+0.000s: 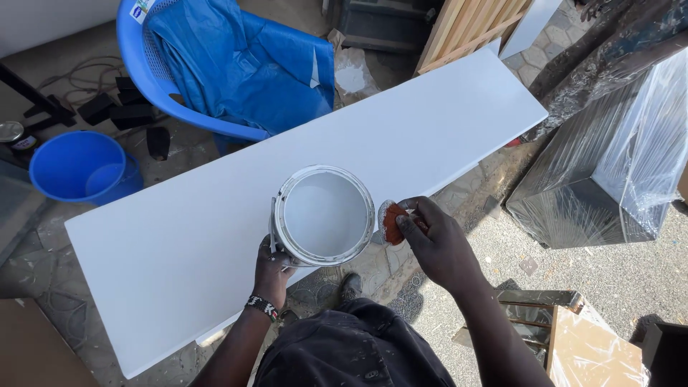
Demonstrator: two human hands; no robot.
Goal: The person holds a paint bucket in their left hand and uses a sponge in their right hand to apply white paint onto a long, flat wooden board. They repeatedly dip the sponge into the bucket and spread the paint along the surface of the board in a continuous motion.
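left hand (272, 269) wraps white paint can (322, 215) from below, steadying it over white board (215, 215) | right hand (437, 240) pinches reddish pad (390, 222) beside can rim

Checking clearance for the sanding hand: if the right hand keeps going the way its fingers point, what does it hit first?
The right hand, gripping a reddish-brown abrasive pad, points left toward the open white paint can held by the left hand. The pad would probably meet the can's rim first; the gap looks slight, though depth is unclear.
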